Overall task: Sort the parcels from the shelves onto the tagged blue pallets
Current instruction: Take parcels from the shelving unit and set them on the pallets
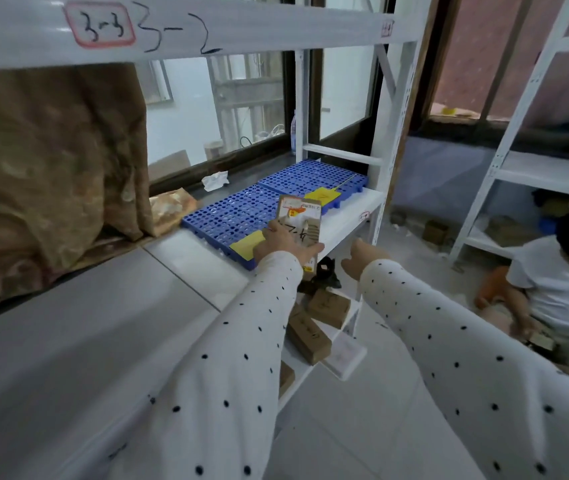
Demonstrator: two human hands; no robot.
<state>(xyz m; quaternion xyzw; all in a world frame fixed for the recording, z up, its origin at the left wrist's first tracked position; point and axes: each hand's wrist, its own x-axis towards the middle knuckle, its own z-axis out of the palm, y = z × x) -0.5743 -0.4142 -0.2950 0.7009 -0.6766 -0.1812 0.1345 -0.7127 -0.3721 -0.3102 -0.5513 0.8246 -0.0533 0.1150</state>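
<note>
My left hand [281, 242] grips a flat brown parcel [299, 220] with a printed label, held upright over the front edge of the near blue pallet [227, 216]. That pallet carries a yellow tag [246, 244] at its front corner. A second blue pallet [314, 176] lies beyond it with its own yellow tag [323, 195]. Both rest on a white shelf [349, 211]. My right hand [359, 256] hangs to the right of the parcel with fingers loosely apart, holding nothing. Brown parcels [328, 306] lie on the lower shelf under my arms.
A brown curtain [51, 161] hangs at left over the window ledge. Crumpled tissue [214, 181] and a wrapper [172, 206] lie on the sill. A person in a white shirt [560, 282] crouches on the floor at right, beside another white rack [536, 168].
</note>
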